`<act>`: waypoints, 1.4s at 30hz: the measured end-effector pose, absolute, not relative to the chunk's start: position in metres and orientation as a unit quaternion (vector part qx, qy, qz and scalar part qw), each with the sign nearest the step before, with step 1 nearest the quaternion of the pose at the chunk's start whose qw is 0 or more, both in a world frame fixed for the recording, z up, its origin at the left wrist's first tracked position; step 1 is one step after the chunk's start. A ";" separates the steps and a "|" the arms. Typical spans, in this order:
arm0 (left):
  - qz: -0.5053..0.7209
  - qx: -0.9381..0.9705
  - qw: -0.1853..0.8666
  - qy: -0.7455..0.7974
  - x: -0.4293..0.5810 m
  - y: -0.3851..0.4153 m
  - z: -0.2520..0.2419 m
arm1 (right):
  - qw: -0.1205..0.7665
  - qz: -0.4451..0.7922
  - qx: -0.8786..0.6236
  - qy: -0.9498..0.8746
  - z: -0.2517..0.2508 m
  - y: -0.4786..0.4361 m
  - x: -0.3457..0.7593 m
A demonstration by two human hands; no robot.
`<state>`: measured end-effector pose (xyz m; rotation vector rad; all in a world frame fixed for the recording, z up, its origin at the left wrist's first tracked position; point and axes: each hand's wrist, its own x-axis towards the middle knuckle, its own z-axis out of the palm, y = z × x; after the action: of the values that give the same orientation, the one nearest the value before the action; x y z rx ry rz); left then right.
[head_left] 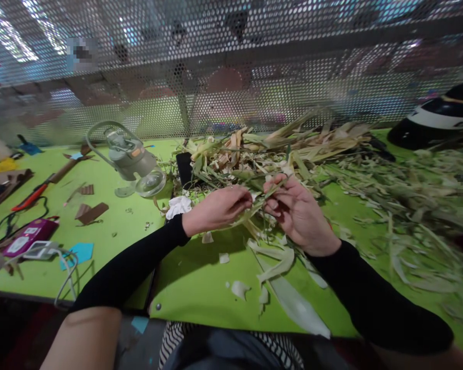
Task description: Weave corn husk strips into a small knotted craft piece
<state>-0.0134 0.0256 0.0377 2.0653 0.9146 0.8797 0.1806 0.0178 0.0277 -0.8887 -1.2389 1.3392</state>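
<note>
My left hand and my right hand are close together above the green table, both with fingers pinched. Between the fingertips of my right hand is a narrow green corn husk strip. The fingers of my left hand are closed at the other side of the husk piece, their tips partly hidden. Just beyond the hands lies a heap of dried and green corn husks. Loose pale husk pieces lie below my right hand, and a long broad husk reaches toward the front edge.
Shredded husks cover the table's right side. A dark phone-like slab, a grey-green bottle and crumpled white tissue lie left of the heap. Farther left are a purple device and cables. A perforated metal screen stands behind.
</note>
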 end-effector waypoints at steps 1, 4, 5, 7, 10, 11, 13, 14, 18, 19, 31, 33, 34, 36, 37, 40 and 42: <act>0.345 0.783 0.370 0.361 -0.013 0.025 0.038 | 0.528 0.563 -0.366 -0.519 0.028 0.018 0.181; 0.367 0.711 0.457 0.388 -0.015 0.023 0.040 | 0.527 0.536 -0.374 -0.543 0.028 0.018 0.181; 0.384 0.677 0.493 0.390 -0.016 0.023 0.040 | 0.520 0.511 -0.383 -0.567 0.028 0.017 0.182; 0.429 0.601 0.560 0.377 -0.017 0.023 0.040 | 0.491 0.439 -0.402 -0.636 0.029 0.016 0.183; 0.472 0.508 0.635 0.340 -0.016 0.023 0.040 | 0.431 0.286 -0.408 -0.752 0.032 0.013 0.186; 0.476 0.489 0.651 0.332 -0.015 0.022 0.040 | 0.412 0.229 -0.403 -0.785 0.032 0.012 0.187; 0.475 0.459 0.678 0.323 -0.011 0.019 0.041 | 0.373 0.125 -0.385 -0.835 0.032 0.011 0.188; 0.471 0.444 0.691 0.322 -0.009 0.018 0.042 | 0.358 0.084 -0.376 -0.851 0.031 0.011 0.188; 0.449 0.383 0.736 0.332 -0.001 0.015 0.044 | 0.302 0.011 -0.347 -0.888 0.026 0.011 0.185; 0.442 0.372 0.743 0.338 0.000 0.014 0.045 | 0.290 0.014 -0.336 -0.896 0.026 0.011 0.183; 0.408 0.357 0.778 0.317 -0.004 0.024 0.029 | 0.313 0.182 -0.273 -0.891 0.026 0.001 0.173; 0.433 0.359 0.771 0.298 -0.009 0.029 0.028 | 0.340 0.164 -0.300 -0.876 0.028 0.004 0.176; 0.446 0.361 0.766 0.290 -0.011 0.031 0.029 | 0.355 0.150 -0.320 -0.865 0.030 0.006 0.178; 0.461 0.372 0.752 0.290 -0.014 0.033 0.032 | 0.375 0.129 -0.352 -0.848 0.033 0.010 0.183; 0.462 0.382 0.744 0.295 -0.015 0.033 0.034 | 0.378 0.126 -0.359 -0.844 0.035 0.012 0.185; 0.456 0.423 0.714 0.320 -0.013 0.030 0.036 | 0.380 0.146 -0.351 -0.843 0.037 0.013 0.188; 0.460 0.450 0.691 0.330 -0.011 0.028 0.034 | 0.381 0.168 -0.343 -0.842 0.037 0.013 0.187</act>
<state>-0.0106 0.0276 0.0340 1.0065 0.7371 1.0291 0.1872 0.0129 0.0365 -0.8750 -2.1503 0.4283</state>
